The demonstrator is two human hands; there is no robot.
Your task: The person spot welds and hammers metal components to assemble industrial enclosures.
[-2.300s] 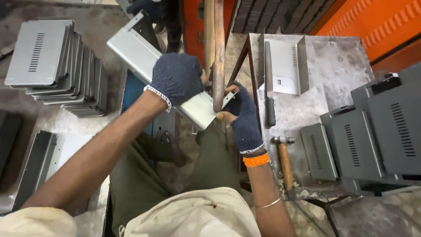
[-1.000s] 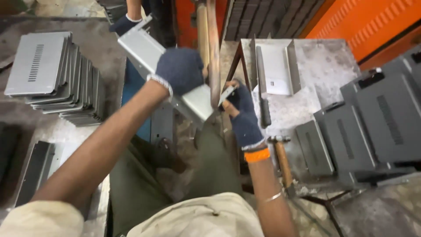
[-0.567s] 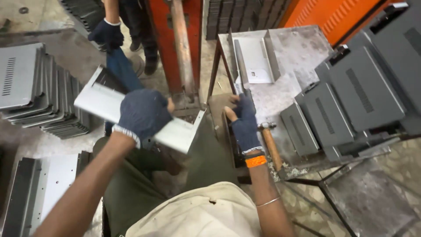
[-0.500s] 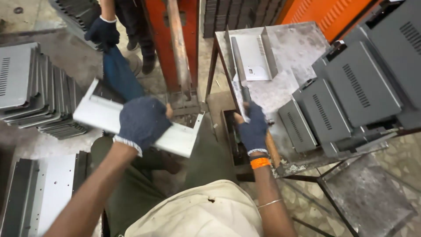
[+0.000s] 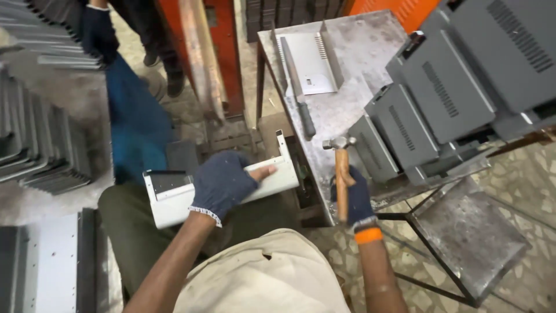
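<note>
My left hand (image 5: 223, 182), in a dark fingerless glove, presses down on a light grey bent sheet-metal panel (image 5: 272, 174) that lies across my lap. My right hand (image 5: 354, 200), also gloved and with an orange wristband, grips the wooden handle of a hammer (image 5: 341, 174). The hammer stands nearly upright at the near edge of the steel worktable (image 5: 370, 52), its metal head level with the tabletop. The panel's upturned end sits just left of the hammer.
On the worktable lie a folded grey panel (image 5: 310, 61) and a long file (image 5: 298, 93); grey vented covers (image 5: 446, 87) are piled at the right. More covers are stacked at the left (image 5: 35, 156). Another person's gloved hand (image 5: 98, 32) reaches in at top left. An orange machine post (image 5: 200, 55) stands ahead.
The panel has come down from the upright post onto my lap. My right hand let go of the panel, dropped to the table edge and took hold of the hammer.
</note>
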